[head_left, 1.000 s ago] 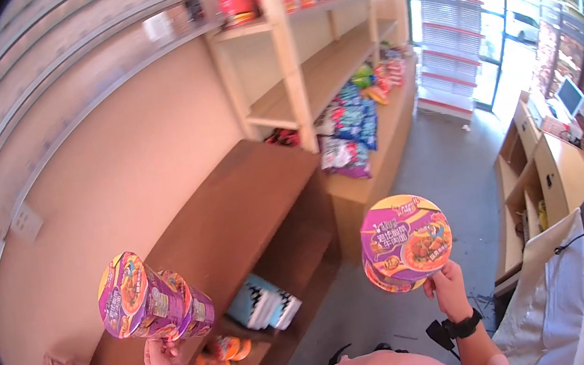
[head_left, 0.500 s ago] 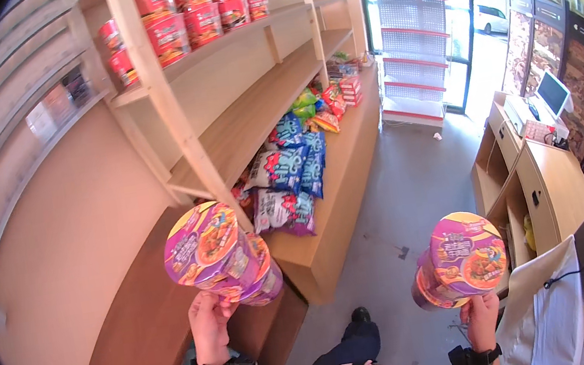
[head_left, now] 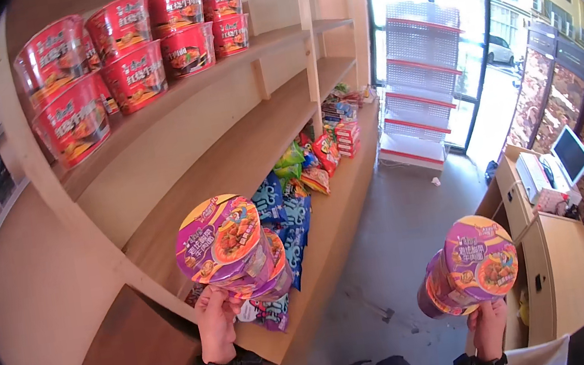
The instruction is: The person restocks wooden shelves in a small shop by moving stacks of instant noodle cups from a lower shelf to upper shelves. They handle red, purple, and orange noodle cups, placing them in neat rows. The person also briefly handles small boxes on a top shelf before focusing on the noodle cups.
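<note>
My left hand [head_left: 217, 326], fingers pinched at the rim, holds a purple instant noodle cup [head_left: 219, 240] with a yellow-edged printed lid. Below and behind it shows a second purple cup [head_left: 279, 271], which seems stacked with the first. To the right, my right hand [head_left: 489, 327] grips another purple instant noodle cup [head_left: 478, 256], tilted with its lid toward me; more purple cup wall shows beneath it, and I cannot tell whether that is a second cup. Several red noodle cups [head_left: 133, 76] stand in two layers on the upper shelf at left.
A wooden shelf board [head_left: 226, 143] runs below the red cups. Blue snack bags [head_left: 297, 223] and green and red packets lie on the low ledge [head_left: 343, 194]. A white display rack [head_left: 416, 81] stands by the glass door. At right is a wooden counter [head_left: 566, 270] with a monitor [head_left: 572, 153].
My view has moved forward and toward the shelves, so the red cups look larger and nearer. Both hands keep hold of the purple cups, now in front of the shelving.
</note>
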Demonstrator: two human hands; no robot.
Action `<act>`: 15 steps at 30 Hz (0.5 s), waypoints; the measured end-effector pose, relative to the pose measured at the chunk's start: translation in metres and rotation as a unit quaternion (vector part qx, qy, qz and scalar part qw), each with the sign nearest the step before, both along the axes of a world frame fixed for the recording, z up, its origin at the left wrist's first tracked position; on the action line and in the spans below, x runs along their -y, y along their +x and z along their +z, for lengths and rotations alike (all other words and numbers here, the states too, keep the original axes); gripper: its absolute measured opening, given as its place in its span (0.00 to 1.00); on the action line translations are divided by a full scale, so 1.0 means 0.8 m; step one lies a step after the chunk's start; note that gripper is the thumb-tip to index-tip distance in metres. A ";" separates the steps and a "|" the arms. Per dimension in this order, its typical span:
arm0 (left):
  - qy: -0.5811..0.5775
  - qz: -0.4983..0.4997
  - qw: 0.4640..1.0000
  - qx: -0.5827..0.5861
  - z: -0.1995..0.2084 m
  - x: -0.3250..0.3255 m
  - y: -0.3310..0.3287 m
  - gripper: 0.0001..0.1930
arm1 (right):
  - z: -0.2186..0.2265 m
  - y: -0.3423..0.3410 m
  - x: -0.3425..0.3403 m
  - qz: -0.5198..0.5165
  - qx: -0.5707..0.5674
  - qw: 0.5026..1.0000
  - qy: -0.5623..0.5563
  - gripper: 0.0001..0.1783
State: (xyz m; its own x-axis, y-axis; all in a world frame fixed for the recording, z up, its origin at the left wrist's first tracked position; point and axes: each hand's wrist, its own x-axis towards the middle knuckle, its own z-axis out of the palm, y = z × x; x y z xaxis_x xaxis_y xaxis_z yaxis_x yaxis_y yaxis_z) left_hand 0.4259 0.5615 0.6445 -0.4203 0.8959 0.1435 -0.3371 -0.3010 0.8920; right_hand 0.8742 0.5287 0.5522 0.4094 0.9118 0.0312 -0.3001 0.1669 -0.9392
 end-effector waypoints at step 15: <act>0.018 0.293 0.956 -0.016 0.018 -0.141 0.042 0.07 | 0.179 0.035 -0.551 0.289 0.048 0.948 0.125 0.09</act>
State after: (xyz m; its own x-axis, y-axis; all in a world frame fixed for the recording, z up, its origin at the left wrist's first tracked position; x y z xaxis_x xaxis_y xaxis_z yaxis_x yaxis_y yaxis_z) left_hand 0.4597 0.6741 0.6586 -0.8438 0.5017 0.1908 -0.0734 -0.4601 0.8848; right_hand 0.9026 0.9692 0.6956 -0.1713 0.9423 0.2877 -0.3249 0.2217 -0.9194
